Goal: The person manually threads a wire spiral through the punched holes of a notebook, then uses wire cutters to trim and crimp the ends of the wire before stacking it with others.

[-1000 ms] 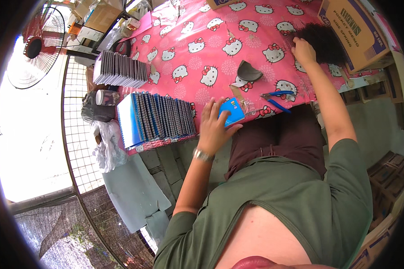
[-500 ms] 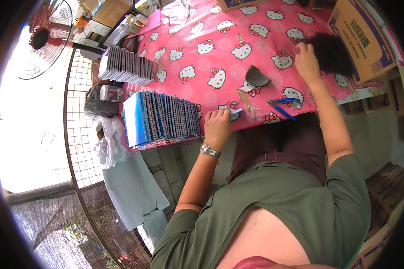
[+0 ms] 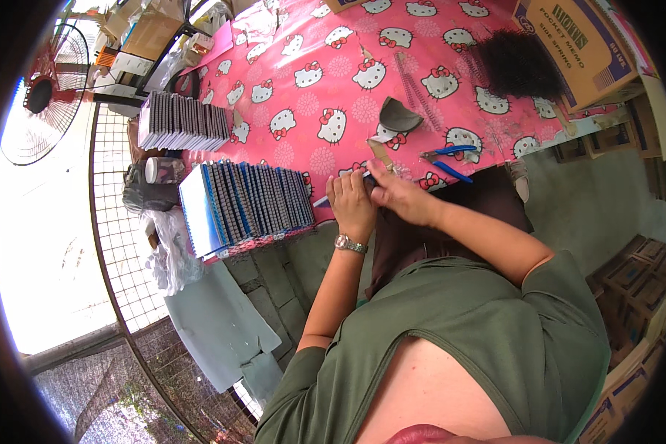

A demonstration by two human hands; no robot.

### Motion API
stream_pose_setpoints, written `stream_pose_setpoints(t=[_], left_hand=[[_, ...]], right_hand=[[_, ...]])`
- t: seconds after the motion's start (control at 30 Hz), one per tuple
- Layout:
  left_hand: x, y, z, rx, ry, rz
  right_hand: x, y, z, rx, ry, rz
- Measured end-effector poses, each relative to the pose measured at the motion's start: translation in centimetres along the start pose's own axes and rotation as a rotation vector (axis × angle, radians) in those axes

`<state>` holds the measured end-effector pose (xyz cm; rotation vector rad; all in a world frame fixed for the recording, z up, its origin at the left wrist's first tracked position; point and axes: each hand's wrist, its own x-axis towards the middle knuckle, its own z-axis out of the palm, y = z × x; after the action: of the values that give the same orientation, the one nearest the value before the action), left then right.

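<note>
At the edge of a pink patterned surface (image 3: 333, 89), the left hand (image 3: 350, 205) and right hand (image 3: 398, 198) meet, fingers closed around a small blue notebook (image 3: 324, 200). Blue-handled pliers (image 3: 445, 159) lie just beyond the right fingers; rows of stacked notebooks (image 3: 248, 206) stand beside the left.

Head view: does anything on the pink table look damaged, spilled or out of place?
Nothing is spilled. Scraps of brown paper tape and a curled grey offcut lie loose on the pink tablecloth. Both hands, left and right, meet over a small notebook at the table's edge.
</note>
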<state>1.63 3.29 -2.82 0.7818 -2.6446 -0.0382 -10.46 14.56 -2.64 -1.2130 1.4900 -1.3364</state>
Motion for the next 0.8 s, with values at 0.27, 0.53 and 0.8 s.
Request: stream_pose_setpoints(t=[0.27,0.53,0.8], left_hand=[[-0.3,-1.4,-1.7,-0.175,-0.079,0.157],[0.0,-1.1,-2.3,-0.197,-0.101,0.139],[-0.2,-0.4,-1.9,-0.225,-0.057,0.135]], right_hand=[[1.7,-0.6,-5.6,-0.380,-0.018,-0.181],[1.8,-0.8,-4.7,-0.382,0.131,-0.249],[1.3,-2.3,-4.4,-0.258,-0.004,-0.080]])
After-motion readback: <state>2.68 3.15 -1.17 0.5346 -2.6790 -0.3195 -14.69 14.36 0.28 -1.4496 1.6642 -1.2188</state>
